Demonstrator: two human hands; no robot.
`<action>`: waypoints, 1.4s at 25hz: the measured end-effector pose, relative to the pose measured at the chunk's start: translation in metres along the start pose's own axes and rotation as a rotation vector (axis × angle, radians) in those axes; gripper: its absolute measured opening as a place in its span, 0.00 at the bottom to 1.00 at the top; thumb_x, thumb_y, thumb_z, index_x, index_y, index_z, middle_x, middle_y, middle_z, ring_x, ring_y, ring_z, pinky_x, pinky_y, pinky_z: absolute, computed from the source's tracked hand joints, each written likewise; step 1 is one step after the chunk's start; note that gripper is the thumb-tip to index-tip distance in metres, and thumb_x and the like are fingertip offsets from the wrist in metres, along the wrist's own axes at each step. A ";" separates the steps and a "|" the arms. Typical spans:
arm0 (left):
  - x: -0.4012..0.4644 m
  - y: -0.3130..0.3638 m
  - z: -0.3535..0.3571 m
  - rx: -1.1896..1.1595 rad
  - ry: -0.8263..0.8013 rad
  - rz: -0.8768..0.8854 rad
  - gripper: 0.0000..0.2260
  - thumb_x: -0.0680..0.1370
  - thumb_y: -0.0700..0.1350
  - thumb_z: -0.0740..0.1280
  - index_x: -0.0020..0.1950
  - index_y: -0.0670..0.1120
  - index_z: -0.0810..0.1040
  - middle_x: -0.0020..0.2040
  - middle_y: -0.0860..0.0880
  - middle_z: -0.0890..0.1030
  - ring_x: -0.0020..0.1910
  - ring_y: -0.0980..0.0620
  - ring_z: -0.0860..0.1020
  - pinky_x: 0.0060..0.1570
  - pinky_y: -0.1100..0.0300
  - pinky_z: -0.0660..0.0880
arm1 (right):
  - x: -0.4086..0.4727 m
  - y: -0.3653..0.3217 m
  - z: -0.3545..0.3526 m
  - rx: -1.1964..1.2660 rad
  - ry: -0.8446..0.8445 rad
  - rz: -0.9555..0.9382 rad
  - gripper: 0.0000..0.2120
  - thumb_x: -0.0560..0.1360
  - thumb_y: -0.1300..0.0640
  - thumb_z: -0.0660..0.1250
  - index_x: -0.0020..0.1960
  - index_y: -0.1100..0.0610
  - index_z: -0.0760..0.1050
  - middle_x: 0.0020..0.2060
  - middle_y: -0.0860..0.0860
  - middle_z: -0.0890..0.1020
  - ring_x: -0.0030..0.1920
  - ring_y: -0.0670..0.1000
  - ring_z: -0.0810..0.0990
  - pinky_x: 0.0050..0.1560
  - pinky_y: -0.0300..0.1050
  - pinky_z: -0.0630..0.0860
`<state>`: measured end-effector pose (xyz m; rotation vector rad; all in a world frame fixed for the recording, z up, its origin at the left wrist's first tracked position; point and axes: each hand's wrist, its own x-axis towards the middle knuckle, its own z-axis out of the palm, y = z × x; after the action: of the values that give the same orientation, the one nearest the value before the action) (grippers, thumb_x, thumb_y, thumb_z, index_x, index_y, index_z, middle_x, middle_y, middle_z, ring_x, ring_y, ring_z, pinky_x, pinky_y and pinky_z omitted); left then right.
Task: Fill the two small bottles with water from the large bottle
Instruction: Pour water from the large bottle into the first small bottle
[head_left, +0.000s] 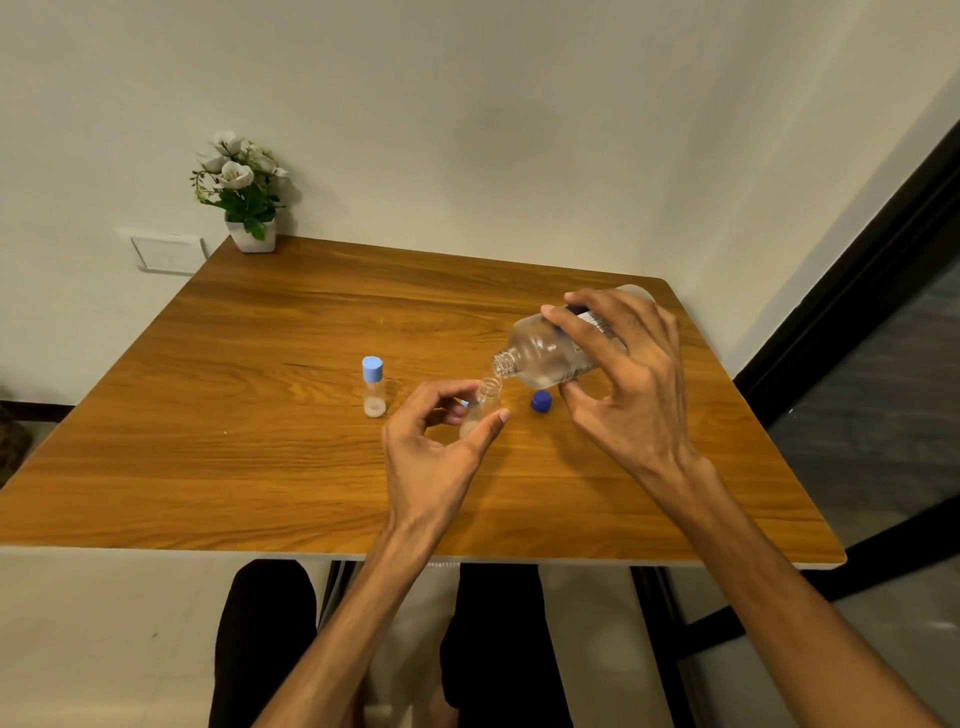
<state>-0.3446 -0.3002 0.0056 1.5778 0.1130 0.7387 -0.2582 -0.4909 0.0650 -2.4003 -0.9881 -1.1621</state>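
Right hand (631, 384) is wrapped around the big bottle (550, 351), fingers over the top, thumb underneath near the label. Fingers are spread fairly wide bc the body is fat, but it's a solid grip. Bottle is tipped way over, nearly on its side, neck pointing left and slightly down, no cap on. Its mouth sits just above and right next to the mouth of the open small bottle (482, 405). There's clear water pooled in the lower side of the big bottle; can't tell if a stream is actually coming out.

Left hand (441, 441) is steadying the open small bottle w/ thumb and fingertips, a loose pinch, thumb on the near side and fingers curled round the left. Other fingers half open. A bit of light blue shows between the fingers, prob that bottle's cap, but too hidden to be sure. This bottle stands upright on the table (260, 415), roughly mid-table; whitish base, can't tell any water level in it.

2nd small bottle (373, 387) stands upright to the left, well apart from both hands, light blue cap on. Looks empty apart from a whitish base.

Dark blue cap (541, 401) lies on the table just right of the open small bottle, under the big bottle.

Far left corner: potted flowers (244, 192) in a white pot.
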 end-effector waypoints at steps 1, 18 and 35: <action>0.000 0.000 0.000 -0.001 0.001 0.002 0.16 0.68 0.42 0.84 0.52 0.54 0.84 0.47 0.50 0.86 0.44 0.46 0.82 0.47 0.51 0.82 | 0.000 0.000 0.000 -0.001 -0.001 -0.003 0.34 0.67 0.59 0.82 0.72 0.57 0.78 0.68 0.58 0.81 0.70 0.58 0.74 0.70 0.57 0.67; -0.001 -0.008 -0.004 0.007 0.006 0.000 0.16 0.68 0.41 0.84 0.53 0.49 0.85 0.47 0.50 0.86 0.44 0.53 0.82 0.45 0.59 0.82 | 0.005 -0.001 -0.003 -0.022 0.016 -0.021 0.33 0.67 0.59 0.82 0.71 0.58 0.79 0.67 0.59 0.81 0.70 0.59 0.74 0.69 0.58 0.68; -0.003 -0.014 -0.006 0.008 -0.006 -0.019 0.17 0.68 0.41 0.84 0.54 0.47 0.86 0.48 0.50 0.86 0.44 0.56 0.82 0.46 0.63 0.80 | 0.008 -0.001 -0.004 -0.030 0.019 -0.027 0.31 0.69 0.59 0.80 0.70 0.58 0.80 0.67 0.58 0.81 0.70 0.58 0.74 0.70 0.58 0.67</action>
<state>-0.3455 -0.2940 -0.0083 1.5846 0.1266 0.7193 -0.2583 -0.4889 0.0737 -2.4016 -1.0078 -1.2150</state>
